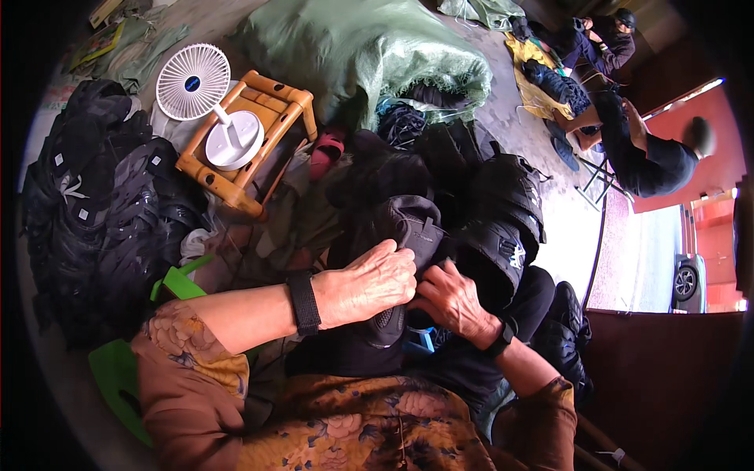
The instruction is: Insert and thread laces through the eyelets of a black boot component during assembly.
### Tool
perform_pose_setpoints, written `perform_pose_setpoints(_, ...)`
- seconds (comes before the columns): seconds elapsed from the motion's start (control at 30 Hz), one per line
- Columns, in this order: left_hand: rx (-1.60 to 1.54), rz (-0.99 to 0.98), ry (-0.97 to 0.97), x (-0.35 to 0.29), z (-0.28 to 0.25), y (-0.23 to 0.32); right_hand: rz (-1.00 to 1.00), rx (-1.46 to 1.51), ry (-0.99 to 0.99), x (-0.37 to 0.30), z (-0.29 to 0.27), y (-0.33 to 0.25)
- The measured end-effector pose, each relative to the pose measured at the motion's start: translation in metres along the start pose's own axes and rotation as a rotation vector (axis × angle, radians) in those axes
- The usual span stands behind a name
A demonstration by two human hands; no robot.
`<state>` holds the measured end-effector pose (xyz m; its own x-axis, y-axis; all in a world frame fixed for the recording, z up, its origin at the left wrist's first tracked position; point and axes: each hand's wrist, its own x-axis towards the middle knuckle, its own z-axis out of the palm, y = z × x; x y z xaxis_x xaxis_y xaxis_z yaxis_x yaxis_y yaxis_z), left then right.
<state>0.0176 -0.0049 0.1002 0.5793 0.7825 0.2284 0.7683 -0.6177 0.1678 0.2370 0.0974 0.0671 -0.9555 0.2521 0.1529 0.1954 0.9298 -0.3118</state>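
A black shoe (416,221) lies across my lap, its heel opening pointing away from me and its mesh toe toward my body. My left hand (372,284) is closed over the middle of this shoe, knuckles up. Close beside it, my right hand (457,304) has its fingers pinched together at the shoe's right edge. What those fingertips hold, if anything, is too small to see. Black straps circle both wrists. Just beyond my right hand sits a pile of black shoes (503,212), one with a pale star-shaped mark.
To the left rises a large heap of black shoes (94,204). A white fan (236,141) stands on a bamboo stool (271,102). Behind is a big green woven sack (338,55). Green chair parts (118,385) are near my left elbow. Two people sit at the far right.
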Motion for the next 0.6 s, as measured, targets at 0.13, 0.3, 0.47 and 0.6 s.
perform_pose_setpoints(0.13,-0.072,-0.042,0.169,-0.006,0.017,-0.003,0.025,-0.013,0.068,-0.003,0.008,-0.003)
perform_pose_setpoints(0.3,-0.038,-0.021,0.154,-0.007,0.025,0.002,0.102,0.194,-0.079,0.009,-0.012,-0.008)
perform_pose_setpoints(0.47,0.158,-0.012,0.065,0.002,0.024,0.016,0.351,0.809,-0.536,0.039,-0.072,0.004)
perform_pose_setpoints(0.6,-0.051,-0.063,0.319,0.018,0.077,0.012,0.309,0.464,-0.596,0.008,-0.006,0.056)
